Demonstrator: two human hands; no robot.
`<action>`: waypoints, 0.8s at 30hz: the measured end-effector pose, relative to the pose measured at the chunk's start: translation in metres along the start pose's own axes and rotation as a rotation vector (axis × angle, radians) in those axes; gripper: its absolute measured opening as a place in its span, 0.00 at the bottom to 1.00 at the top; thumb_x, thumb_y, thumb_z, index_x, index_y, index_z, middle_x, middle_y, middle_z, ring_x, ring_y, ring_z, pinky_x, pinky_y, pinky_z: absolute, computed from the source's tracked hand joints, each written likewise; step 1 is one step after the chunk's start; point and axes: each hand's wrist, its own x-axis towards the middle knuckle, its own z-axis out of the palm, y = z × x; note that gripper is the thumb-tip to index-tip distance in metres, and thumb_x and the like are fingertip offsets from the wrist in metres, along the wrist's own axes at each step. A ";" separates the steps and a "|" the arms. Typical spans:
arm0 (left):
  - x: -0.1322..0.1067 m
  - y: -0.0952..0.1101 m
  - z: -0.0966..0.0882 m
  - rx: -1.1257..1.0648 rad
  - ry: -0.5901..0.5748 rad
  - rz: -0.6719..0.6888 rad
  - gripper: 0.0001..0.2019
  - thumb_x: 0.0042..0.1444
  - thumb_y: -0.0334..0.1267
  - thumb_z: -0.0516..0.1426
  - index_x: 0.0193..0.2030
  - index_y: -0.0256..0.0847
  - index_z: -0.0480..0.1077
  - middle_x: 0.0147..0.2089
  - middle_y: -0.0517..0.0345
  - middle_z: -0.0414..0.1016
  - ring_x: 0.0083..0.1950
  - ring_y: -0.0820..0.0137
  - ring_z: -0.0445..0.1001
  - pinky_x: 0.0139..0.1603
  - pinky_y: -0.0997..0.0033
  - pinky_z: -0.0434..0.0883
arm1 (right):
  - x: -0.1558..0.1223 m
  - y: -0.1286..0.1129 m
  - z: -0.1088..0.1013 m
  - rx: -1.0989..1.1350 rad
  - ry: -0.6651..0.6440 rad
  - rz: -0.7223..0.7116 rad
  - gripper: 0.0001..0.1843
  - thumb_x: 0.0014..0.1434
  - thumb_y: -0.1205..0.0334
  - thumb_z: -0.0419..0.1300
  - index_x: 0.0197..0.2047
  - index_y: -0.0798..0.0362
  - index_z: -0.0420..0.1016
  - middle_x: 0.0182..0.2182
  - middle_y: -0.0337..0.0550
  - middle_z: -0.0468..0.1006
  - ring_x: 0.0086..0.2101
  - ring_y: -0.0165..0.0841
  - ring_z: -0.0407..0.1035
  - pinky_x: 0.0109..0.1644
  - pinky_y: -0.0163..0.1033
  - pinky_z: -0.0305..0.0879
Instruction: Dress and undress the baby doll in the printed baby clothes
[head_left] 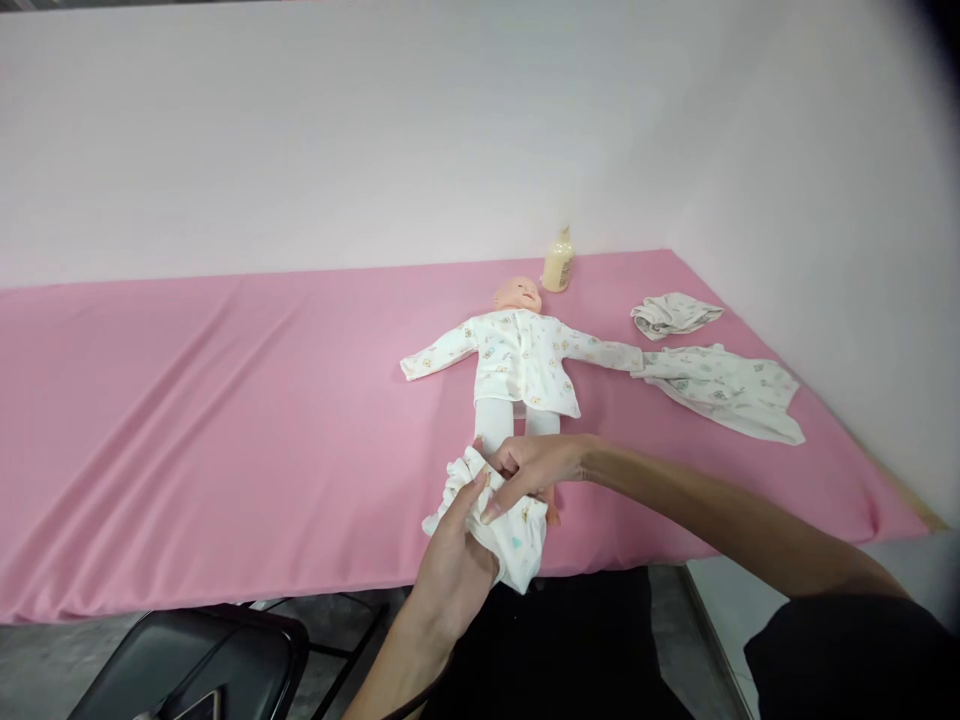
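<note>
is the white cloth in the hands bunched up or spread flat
Bunched up: the white garment is gathered in wrinkled folds between the left hand and right hand.

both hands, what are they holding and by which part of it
The left hand holds the bunched cloth from the near side, thumb on top; the right hand grips its far side. Garment part unclear.

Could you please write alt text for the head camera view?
A person's left hand and right hand hold a bunched white printed garment by the feet of a baby doll lying on a pink tablecloth in a printed long-sleeved top. A pump bottle stands near the doll's head; a crumpled printed cloth and a spread garment lie to the right.
</note>
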 end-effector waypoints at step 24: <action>-0.003 -0.003 -0.013 0.174 0.047 -0.065 0.26 0.56 0.31 0.62 0.63 0.39 0.67 0.52 0.49 0.78 0.60 0.62 0.72 0.67 0.61 0.63 | -0.013 0.017 0.062 -0.396 0.634 -0.401 0.05 0.50 0.68 0.60 0.27 0.51 0.67 0.34 0.38 0.75 0.44 0.37 0.65 0.45 0.39 0.64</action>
